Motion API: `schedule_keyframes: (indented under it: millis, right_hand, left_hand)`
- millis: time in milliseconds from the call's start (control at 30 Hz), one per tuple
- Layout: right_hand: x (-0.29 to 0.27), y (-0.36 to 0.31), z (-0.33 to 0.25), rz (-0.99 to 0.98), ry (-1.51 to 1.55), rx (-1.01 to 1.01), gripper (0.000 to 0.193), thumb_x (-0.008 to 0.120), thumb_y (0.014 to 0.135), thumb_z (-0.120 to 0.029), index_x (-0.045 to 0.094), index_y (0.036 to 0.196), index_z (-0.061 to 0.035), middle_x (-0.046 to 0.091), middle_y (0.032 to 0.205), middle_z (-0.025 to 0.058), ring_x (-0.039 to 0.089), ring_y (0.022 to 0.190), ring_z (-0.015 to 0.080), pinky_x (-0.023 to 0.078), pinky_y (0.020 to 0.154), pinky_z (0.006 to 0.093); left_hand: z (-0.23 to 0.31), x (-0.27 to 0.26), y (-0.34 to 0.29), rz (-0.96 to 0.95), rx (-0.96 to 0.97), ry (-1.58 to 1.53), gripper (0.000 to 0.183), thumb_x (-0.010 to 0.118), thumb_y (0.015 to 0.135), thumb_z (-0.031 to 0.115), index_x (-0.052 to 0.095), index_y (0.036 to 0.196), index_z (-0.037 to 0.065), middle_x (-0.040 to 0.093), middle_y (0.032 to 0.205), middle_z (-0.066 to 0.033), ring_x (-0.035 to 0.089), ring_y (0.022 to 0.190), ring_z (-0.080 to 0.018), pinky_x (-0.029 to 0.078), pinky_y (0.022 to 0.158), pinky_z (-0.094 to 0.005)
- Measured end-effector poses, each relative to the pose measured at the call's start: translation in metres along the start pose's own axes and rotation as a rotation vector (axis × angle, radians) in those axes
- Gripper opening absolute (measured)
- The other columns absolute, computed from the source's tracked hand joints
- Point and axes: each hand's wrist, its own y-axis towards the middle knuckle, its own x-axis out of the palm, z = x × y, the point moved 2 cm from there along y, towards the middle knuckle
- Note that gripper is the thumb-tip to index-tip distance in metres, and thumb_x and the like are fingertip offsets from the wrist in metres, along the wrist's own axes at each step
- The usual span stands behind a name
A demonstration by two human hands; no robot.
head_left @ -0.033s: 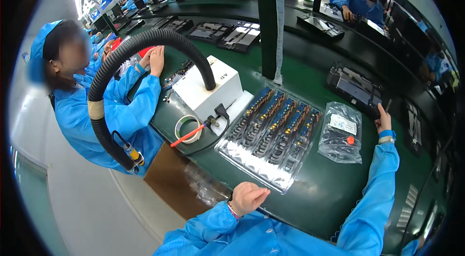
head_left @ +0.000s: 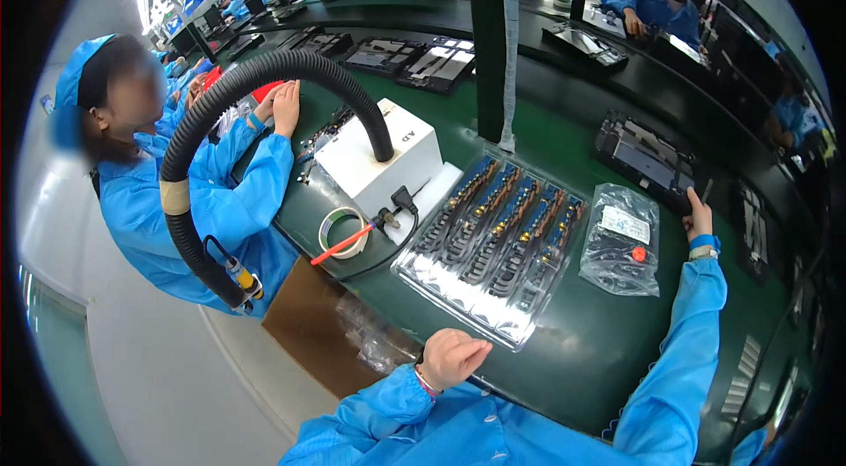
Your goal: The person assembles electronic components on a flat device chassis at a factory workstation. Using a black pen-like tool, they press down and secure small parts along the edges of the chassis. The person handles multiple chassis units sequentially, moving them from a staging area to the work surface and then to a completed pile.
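Partly hidden, right fingers (head_left: 693,200) at corner of dark device (head_left: 650,157), can't tell if gripping; left fingers (head_left: 473,350) clenched, palm unseen.

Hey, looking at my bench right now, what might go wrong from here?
Your left hand is close to the near edge of the clear tray, so a nudge might jostle the wired parts in it.

The red stick lies across the tape roll near the bench edge; it could fall, perhaps into the cardboard box below.

Your right sleeve is beside the clear bag and might drag it.
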Motion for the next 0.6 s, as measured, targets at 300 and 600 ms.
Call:
schedule_keyframes:
  millis: [300, 600]
  right_hand:
    - [-0.008, 0.003, 0.006, 0.158, -0.36, -0.556, 0.037, 0.064, 0.077, -0.021, 0.057, 0.108, -0.0031, 0.057, 0.096, 0.0056, 0.052, 0.074, 0.0149, 0.04, 0.061, 0.0255]
    - [-0.027, -0.196, -0.047, -0.177, 0.188, -0.564, 0.025, 0.042, 0.09, -0.009, 0.043, 0.114, -0.0042, 0.046, 0.086, 0.0013, 0.04, 0.062, 0.0052, 0.034, 0.053, 0.0201]
  left_hand:
    - [0.004, -0.003, 0.005, -0.016, 0.0, 0.027, 0.022, 0.072, 0.063, 0.003, 0.061, 0.082, 0.007, 0.059, 0.073, -0.0037, 0.056, 0.061, -0.0205, 0.045, 0.054, -0.03]
    - [0.027, -0.001, 0.04, -0.464, -0.306, -0.702, 0.02, 0.06, 0.077, 0.001, 0.058, 0.097, 0.002, 0.06, 0.088, -0.0093, 0.059, 0.077, -0.0211, 0.047, 0.069, -0.0311]
